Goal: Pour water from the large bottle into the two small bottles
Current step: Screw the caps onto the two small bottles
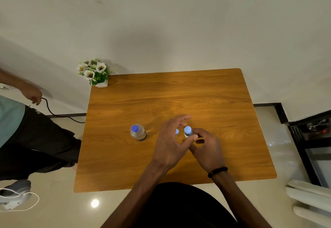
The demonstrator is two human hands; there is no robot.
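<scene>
The large bottle (138,133), clear with a blue cap, stands upright on the wooden table (179,93), left of centre. Two small bottles with blue caps stand close together to its right. My left hand (170,145) arches over the left small bottle (177,132) with fingers spread; only that cap shows between fingers and thumb. My right hand (206,147) pinches the body of the right small bottle (187,131) from the near right side. All three caps are on.
A small white pot of flowers (95,72) sits on the table's far left corner. Another person (26,129) stands to the left, holding a black cable. A dark cabinet (313,138) is at the right, beyond the table's edge.
</scene>
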